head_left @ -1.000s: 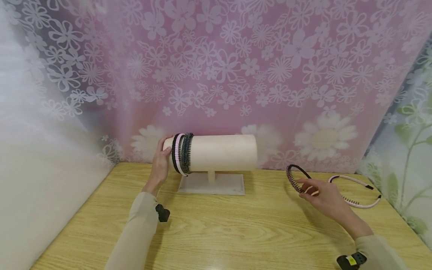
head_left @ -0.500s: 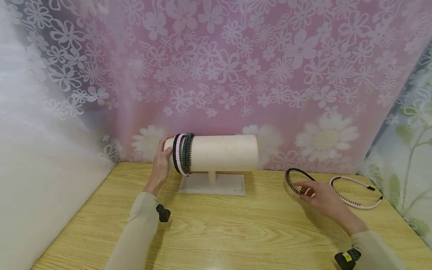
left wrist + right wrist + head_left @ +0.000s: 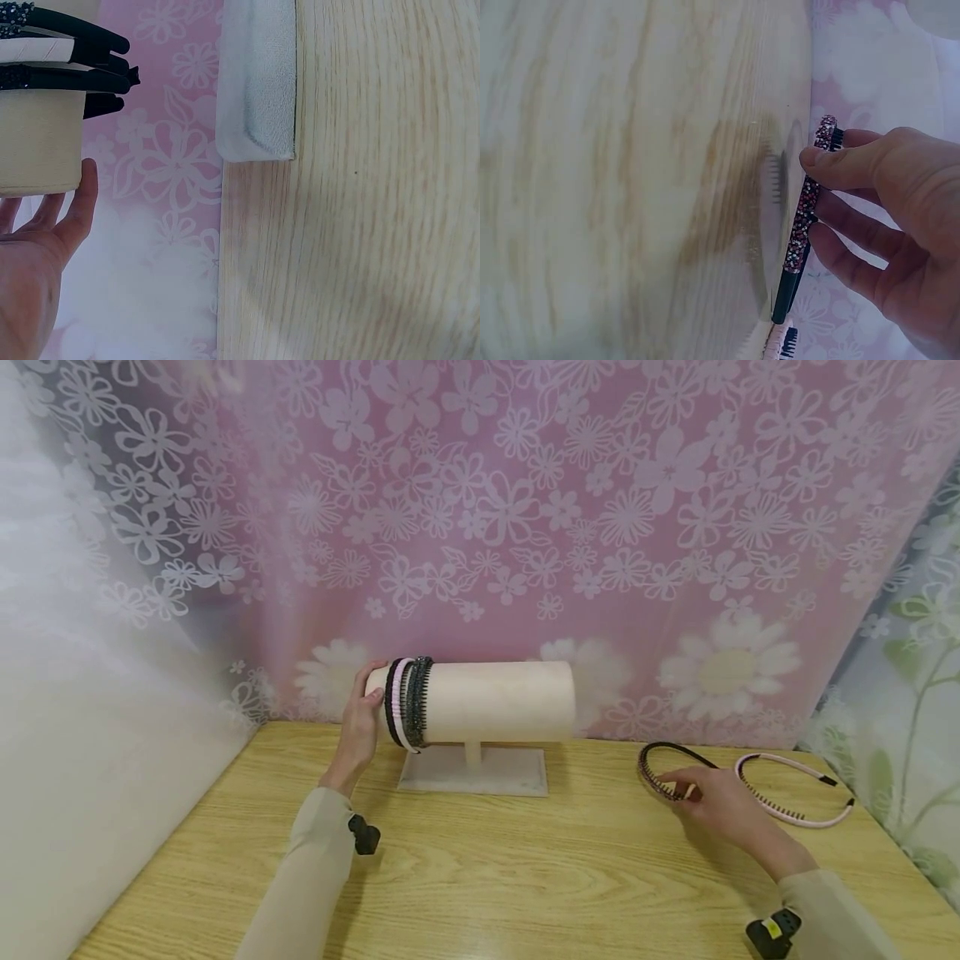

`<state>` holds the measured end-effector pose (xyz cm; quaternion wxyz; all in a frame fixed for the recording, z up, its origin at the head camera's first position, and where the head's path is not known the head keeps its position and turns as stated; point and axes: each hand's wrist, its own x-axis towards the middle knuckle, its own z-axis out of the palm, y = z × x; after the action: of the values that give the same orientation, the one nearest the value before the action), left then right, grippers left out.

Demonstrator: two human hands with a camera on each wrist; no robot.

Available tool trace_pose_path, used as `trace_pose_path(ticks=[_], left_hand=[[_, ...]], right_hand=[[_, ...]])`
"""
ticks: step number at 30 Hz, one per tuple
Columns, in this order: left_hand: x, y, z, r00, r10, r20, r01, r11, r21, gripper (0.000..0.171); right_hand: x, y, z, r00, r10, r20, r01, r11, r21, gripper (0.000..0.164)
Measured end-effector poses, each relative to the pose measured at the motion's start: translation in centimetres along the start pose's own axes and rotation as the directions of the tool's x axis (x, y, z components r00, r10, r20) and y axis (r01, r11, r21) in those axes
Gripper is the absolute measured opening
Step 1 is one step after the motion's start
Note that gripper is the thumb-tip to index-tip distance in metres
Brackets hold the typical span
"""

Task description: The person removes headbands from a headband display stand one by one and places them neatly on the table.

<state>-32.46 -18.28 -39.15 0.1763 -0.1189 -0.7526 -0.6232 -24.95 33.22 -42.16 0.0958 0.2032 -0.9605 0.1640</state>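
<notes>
At the left end of a cream cylindrical headband stand (image 3: 498,702), my left hand (image 3: 358,722) grips the roll, thumb in front and fingers behind. Several headbands (image 3: 407,703), black, pale pink and dark glittery, hang side by side on the roll near that hand; their ends (image 3: 97,79) show in the left wrist view. Over on the right, my right hand (image 3: 723,806) pinches a glittery headband (image 3: 654,777) with comb teeth between thumb and fingers. Its pink and silver stones (image 3: 804,217) are clear in the right wrist view. It lies low, at or just above the table.
A pale pink toothed headband (image 3: 817,822) lies on the wooden table (image 3: 480,877) right beside my right hand. The stand's flat pale base (image 3: 517,777) sits near the back edge. A pink flowered curtain (image 3: 480,527) hangs behind.
The glittery headband in my right hand has come down and tilted flatter toward the table. My left hand keeps its hold on the stand's end.
</notes>
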Motion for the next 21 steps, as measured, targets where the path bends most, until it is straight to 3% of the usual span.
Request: trace_pose_path(ticks=[21], left_hand=[[0.1,-0.38,0.09,0.999,0.033,-0.015,-0.033,0.999,0.018,0.048]], right_hand=[[0.25,0.71,0.45,0.997,0.019,0.07,-0.017,0.999,-0.029,0.031]])
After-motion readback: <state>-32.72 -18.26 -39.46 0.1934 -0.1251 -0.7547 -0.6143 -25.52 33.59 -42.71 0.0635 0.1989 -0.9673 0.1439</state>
